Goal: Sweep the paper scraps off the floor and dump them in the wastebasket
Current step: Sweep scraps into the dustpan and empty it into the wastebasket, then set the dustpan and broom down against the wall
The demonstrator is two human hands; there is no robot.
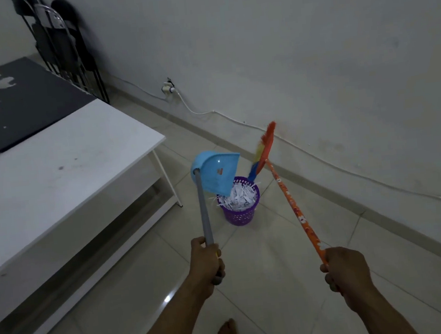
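The left hand's (pixel 206 261) fingers are curled tight round the grey handle (pixel 204 208) of a blue dustpan (pixel 215 171), knuckles up, the forearm reaching in from the near edge. The pan is raised and tipped, its lower lip over the left rim of the purple wastebasket (pixel 240 213). The right hand (pixel 345 270) is clenched in a fist round the end of an orange flowered broom handle (pixel 294 205), wrist straight, forearm coming in from the near right. The broom head (pixel 264 147), orange with yellow and blue bristles, is lifted off the floor just beyond the basket's far rim.

The shredded paper scraps (pixel 239 196) lie heaped in the basket to the brim, a few strands hanging over the left edge. The basket stands on pale floor tiles (pixel 264 270). A bare foot (pixel 227 333) shows near the bottom edge. A white table (pixel 52 167) fills the left side, a black surface (pixel 11 106) behind it, with dark folding chairs (pixel 62 47) against the far wall. A white cable (pixel 320 157) runs along the grey wall (pixel 310 50) from a socket (pixel 168 88).
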